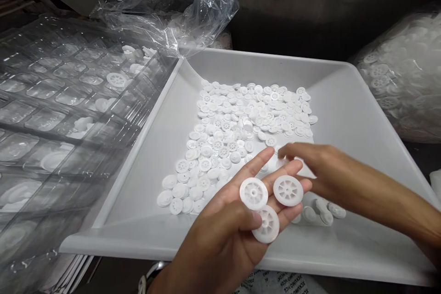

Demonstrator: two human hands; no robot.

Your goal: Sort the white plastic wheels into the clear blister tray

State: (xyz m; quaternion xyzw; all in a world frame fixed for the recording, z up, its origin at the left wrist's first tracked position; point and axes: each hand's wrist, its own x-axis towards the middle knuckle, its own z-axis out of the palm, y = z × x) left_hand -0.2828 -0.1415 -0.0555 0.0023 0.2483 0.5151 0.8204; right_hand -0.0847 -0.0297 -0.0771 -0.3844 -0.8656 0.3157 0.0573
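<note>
My left hand is palm up over the front of the grey-white tray. Three white spoked plastic wheels lie across its palm and fingers, the thumb pressing on the lowest one. Just behind it, my right hand reaches down into the tray, its fingertips mostly hidden by the left hand; whether it grips anything does not show. Many loose white plastic wheels cover the tray's floor at the middle and left. Several white stemmed plastic pieces lie near the front, under the right wrist.
Left of the tray, stacked clear blister trays hold white parts in some pockets. Clear plastic bagging overhangs the back left corner. A large clear bag of white wheels stands at the right. Printed sheeting shows below the front rim.
</note>
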